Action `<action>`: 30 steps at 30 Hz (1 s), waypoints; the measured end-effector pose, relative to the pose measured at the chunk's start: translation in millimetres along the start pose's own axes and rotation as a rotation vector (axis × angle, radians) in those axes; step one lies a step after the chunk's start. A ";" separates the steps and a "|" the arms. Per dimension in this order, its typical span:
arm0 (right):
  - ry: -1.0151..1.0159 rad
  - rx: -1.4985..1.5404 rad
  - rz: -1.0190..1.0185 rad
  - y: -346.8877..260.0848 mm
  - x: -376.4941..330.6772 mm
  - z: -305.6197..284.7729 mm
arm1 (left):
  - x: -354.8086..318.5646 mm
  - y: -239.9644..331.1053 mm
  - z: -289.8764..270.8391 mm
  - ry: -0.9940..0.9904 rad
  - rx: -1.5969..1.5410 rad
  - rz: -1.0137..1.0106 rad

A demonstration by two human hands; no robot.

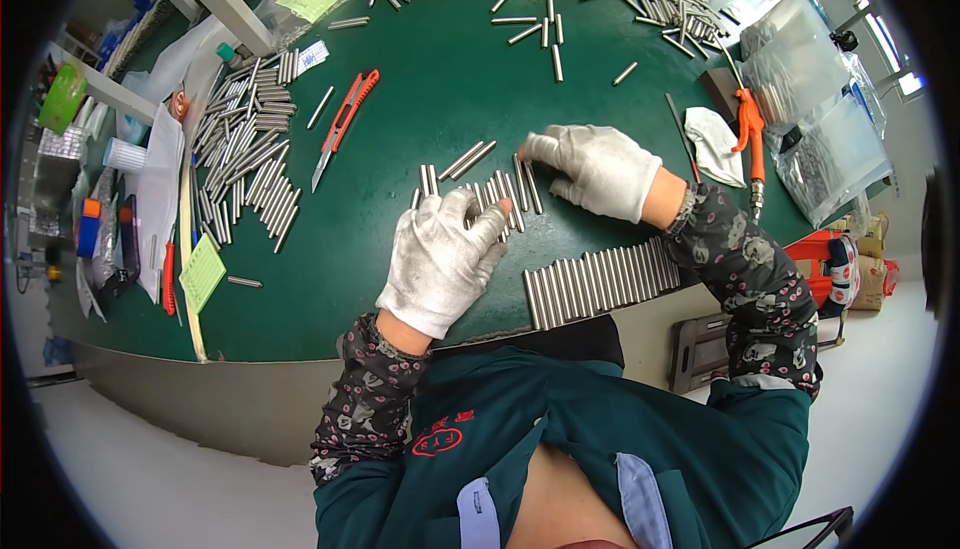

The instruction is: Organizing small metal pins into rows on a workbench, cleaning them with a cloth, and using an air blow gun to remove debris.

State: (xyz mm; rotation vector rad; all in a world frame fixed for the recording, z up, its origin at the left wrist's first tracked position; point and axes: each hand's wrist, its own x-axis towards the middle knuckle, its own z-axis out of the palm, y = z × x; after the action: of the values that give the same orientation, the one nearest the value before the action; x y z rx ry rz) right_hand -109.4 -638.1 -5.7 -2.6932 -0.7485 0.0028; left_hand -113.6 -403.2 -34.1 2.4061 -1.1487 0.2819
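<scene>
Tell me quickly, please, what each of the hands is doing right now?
Left hand: open, flat on the small metal rods, gripping nothing.
Right hand: fingers curled on the same rods; grip cannot be told.

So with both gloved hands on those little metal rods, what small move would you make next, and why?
Probably draw the loose rods between the left hand and right hand together until they lie side by side. They lie at mixed angles on the green table, while the row of rods near the table's edge is already parallel and touching. Both hands rest flat on the rods and grip nothing.
</scene>
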 end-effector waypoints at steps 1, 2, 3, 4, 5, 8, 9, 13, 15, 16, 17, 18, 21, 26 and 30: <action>0.000 -0.002 -0.002 -2.3 1.9 -0.5 | 0.1 -0.4 -0.3 0.002 0.001 0.000; -0.047 -0.049 -0.017 -6.3 4.5 -0.9 | -0.1 -0.5 -0.4 0.004 -0.002 0.003; -0.094 -0.096 -0.033 -8.5 6.2 -1.1 | -0.1 -0.7 -0.6 0.005 -0.005 0.006; -0.103 -0.132 -0.081 -6.1 7.2 1.1 | 0.1 -0.9 -0.7 0.005 -0.005 0.006; -0.102 -0.132 -0.080 -5.7 8.9 0.2 | 0.3 -1.7 -1.2 0.002 -0.015 0.008; -0.126 -0.189 -0.201 -4.0 11.6 -1.6 | 0.2 -3.1 -1.7 -0.011 -0.039 0.004; -0.119 -0.220 -0.228 -2.1 11.3 0.0 | 0.8 -3.2 -1.6 -0.020 -0.053 -0.003; -0.159 -0.287 -0.211 -8.8 14.6 -2.9 | 2.3 -2.6 -3.1 -0.023 -0.065 -0.014; -0.183 -0.314 -0.248 -11.9 17.1 -7.0 | 1.7 -3.3 -3.7 -0.013 -0.069 -0.008; -0.206 -0.344 -0.287 -13.0 18.5 -8.4 | 0.7 -3.6 -3.2 -0.016 -0.070 -0.010; -0.207 -0.342 -0.282 -14.1 19.8 -10.1 | 0.9 -3.8 -2.8 -0.004 -0.081 -0.016; -0.203 -0.356 -0.295 -15.2 21.1 -11.4 | 0.9 -4.0 -2.7 0.009 -0.092 -0.023; -0.202 -0.368 -0.272 -15.8 18.8 -14.5 | 0.6 -3.5 -3.2 0.018 -0.120 -0.021; -0.165 -0.263 0.053 -6.6 -4.2 -19.0 | -1.0 -4.5 -2.1 0.016 -0.131 -0.014; -0.175 -0.247 0.389 -3.7 -38.5 -28.8 | -2.9 -9.0 1.5 0.050 -0.110 0.019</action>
State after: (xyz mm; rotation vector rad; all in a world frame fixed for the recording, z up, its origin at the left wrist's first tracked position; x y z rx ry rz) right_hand -141.7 -663.9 19.2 -3.0630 -0.2724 0.2595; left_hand -108.5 -397.0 -39.3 2.2810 -1.1356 0.2759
